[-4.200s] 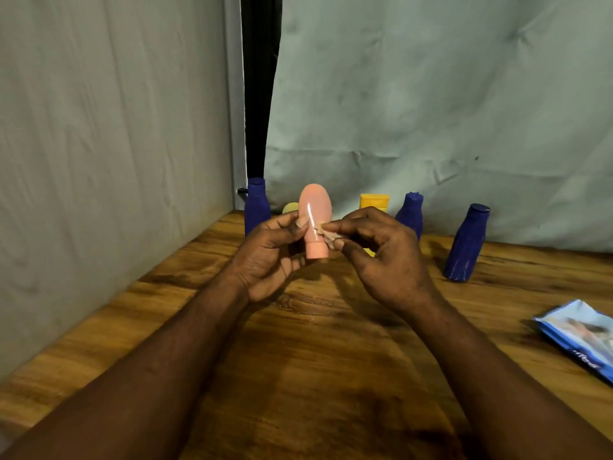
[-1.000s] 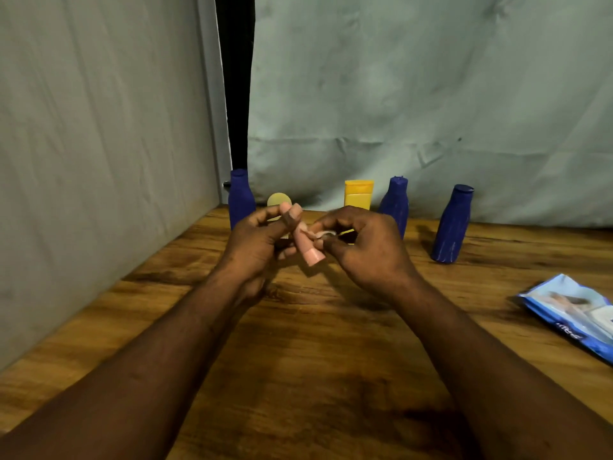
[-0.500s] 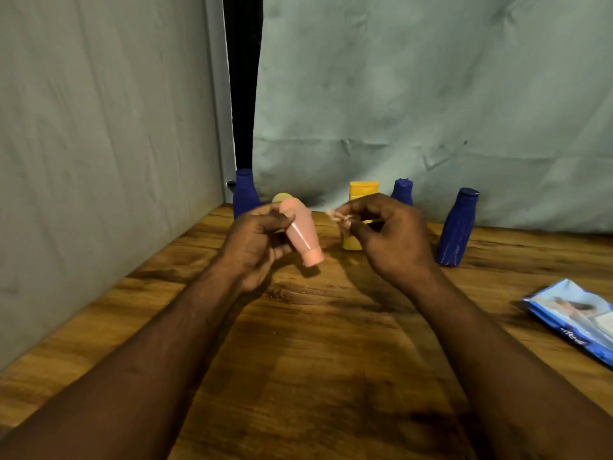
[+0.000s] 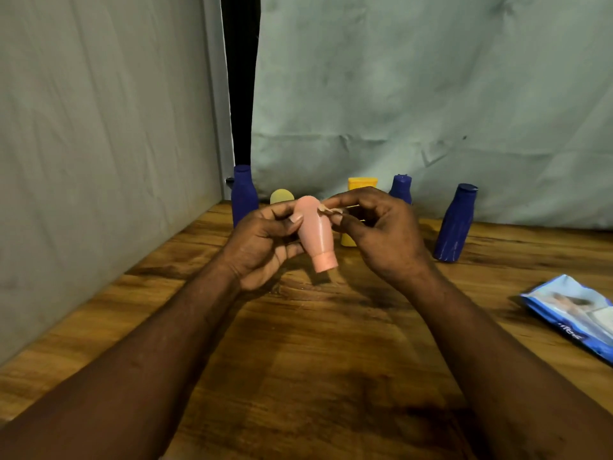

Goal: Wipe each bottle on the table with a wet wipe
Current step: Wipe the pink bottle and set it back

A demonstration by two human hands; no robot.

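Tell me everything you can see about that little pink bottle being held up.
The pink bottle is small, smooth and plastic-looking, with a rounded body narrowing to a short cap. It is held above the wooden table, tilted, cap end down. The left hand grips its side; the right hand presses a small scrap of wet wipe against its upper part.

Your wooden table carried three upright blue bottles along its far edge, a yellow bottle and a yellowish rounded one among them, with a wipes packet at right.
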